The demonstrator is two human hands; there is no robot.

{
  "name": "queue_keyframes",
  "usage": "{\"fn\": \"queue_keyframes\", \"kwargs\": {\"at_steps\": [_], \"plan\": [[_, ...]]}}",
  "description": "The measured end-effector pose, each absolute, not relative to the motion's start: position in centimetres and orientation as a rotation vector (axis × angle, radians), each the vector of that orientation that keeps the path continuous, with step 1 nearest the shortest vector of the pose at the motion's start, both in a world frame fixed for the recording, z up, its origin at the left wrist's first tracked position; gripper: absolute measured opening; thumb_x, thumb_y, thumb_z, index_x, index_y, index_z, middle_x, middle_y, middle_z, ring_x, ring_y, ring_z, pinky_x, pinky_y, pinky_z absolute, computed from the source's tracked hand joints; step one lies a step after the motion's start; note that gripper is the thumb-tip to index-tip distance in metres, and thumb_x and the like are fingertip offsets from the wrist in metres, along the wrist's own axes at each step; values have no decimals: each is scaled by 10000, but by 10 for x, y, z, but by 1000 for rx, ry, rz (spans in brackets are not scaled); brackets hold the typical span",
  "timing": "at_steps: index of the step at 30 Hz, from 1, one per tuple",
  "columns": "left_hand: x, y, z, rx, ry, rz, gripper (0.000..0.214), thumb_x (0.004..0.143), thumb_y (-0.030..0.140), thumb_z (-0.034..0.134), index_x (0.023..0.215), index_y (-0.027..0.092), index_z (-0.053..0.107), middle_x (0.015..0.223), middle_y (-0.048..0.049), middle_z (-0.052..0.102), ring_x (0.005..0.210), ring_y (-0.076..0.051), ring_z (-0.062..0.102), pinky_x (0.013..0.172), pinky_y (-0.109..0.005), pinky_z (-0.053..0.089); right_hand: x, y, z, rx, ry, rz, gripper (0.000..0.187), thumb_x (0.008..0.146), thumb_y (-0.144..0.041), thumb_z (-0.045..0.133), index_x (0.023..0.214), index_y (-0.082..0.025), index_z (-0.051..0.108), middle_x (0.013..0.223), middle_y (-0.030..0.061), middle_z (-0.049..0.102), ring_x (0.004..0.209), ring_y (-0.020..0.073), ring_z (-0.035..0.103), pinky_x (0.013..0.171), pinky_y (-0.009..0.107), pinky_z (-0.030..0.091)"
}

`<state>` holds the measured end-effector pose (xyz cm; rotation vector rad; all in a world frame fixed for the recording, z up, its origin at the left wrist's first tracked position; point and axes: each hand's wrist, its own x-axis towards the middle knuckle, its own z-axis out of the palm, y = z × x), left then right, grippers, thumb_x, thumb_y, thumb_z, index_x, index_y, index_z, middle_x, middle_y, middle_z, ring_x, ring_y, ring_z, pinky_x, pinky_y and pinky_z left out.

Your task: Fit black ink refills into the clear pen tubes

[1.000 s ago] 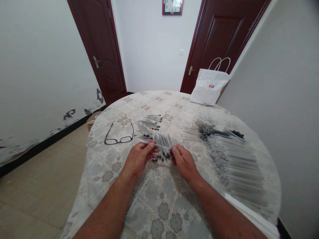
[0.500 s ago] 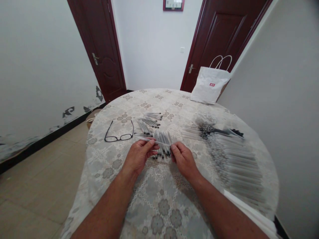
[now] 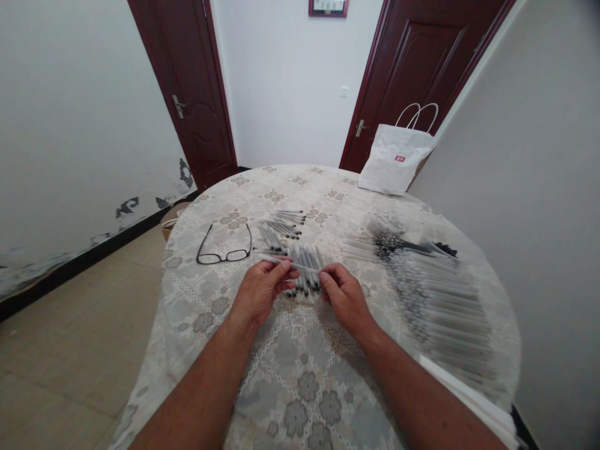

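My left hand (image 3: pixel 262 289) pinches one end of a thin clear pen tube (image 3: pixel 300 266), which lies crosswise between both hands. My right hand (image 3: pixel 341 295) has its fingers curled and pinched at the tube's other end. Just beyond the hands a small batch of similar pens (image 3: pixel 307 274) with dark tips lies side by side on the round table (image 3: pixel 300 369). Further back sit two smaller groups of pens (image 3: pixel 281 229).
Black-framed glasses (image 3: pixel 224 251) lie to the left of the pens. A large heap of clear pen parts (image 3: pixel 435 294) fills the table's right side. A white paper bag (image 3: pixel 397 159) stands at the far edge. Two dark red doors and white walls surround the table.
Both hands stay at the pen tube, shifted slightly up in the view as the camera tilts. Nothing was picked up or let go.
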<state>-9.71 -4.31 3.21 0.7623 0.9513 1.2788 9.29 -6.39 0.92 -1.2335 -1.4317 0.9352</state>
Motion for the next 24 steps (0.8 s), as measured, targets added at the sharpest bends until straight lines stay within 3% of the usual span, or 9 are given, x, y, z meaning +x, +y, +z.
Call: {"fn": "queue_keyframes", "kwargs": {"at_steps": [5, 7, 9, 12, 16, 20, 22, 24], "plan": [[-97, -43, 34, 749, 951, 1278, 264, 777, 245, 822, 970, 93, 723, 836, -95, 746, 754, -191, 738, 607, -249, 599, 91, -65, 6, -1118, -1283, 1031, 348, 910, -484, 615, 1140, -227, 566, 819, -13, 609, 602, 132, 536, 545, 253, 434], [-96, -43, 34, 751, 952, 1274, 270, 776, 249, 825, 972, 94, 723, 842, -97, 748, 756, -191, 739, 608, -248, 599, 92, -64, 5, -1150, -1273, 1029, 357, 958, -535, 518, 1105, -219, 595, 792, -1, 624, 574, 137, 533, 537, 264, 428], [-96, -43, 34, 754, 948, 1273, 277, 770, 255, 832, 970, 97, 722, 844, -97, 747, 758, -192, 741, 610, -247, 600, 94, -64, 6, -1205, -1333, 1011, 405, 992, -560, 436, 924, -208, 624, 700, 0, 609, 547, 141, 523, 535, 272, 410], [-97, -42, 32, 759, 944, 1276, 288, 766, 265, 837, 971, 102, 718, 843, -91, 744, 767, -194, 742, 615, -248, 602, 95, -64, 8, -1256, -1450, 956, 423, 986, -544, 473, 752, -210, 586, 599, -16, 556, 546, 142, 512, 544, 268, 393], [-98, -41, 30, 764, 946, 1286, 292, 776, 276, 827, 983, 104, 714, 845, -90, 744, 767, -192, 740, 617, -252, 604, 91, -65, 9, -1171, -1362, 1015, 267, 904, -482, 627, 961, -222, 607, 687, -36, 578, 565, 132, 509, 533, 251, 408], [-98, -41, 30, 757, 946, 1284, 276, 784, 261, 818, 984, 103, 711, 853, -92, 744, 768, -191, 739, 619, -253, 604, 90, -65, 7, -1128, -1273, 1065, 387, 916, -518, 596, 1163, -220, 577, 838, 1, 648, 568, 123, 546, 532, 251, 439], [-97, -42, 30, 754, 953, 1279, 263, 791, 254, 812, 980, 102, 711, 849, -90, 741, 765, -188, 737, 615, -249, 602, 92, -65, 7, -1167, -1268, 1064, 399, 964, -559, 493, 1118, -208, 603, 819, 15, 665, 546, 125, 551, 513, 251, 420], [-97, -42, 31, 757, 954, 1277, 253, 797, 250, 806, 980, 104, 712, 846, -86, 739, 763, -186, 736, 614, -247, 602, 93, -64, 8, -1213, -1329, 1037, 413, 986, -563, 446, 943, -198, 633, 733, 14, 653, 535, 130, 544, 508, 252, 399]]}}
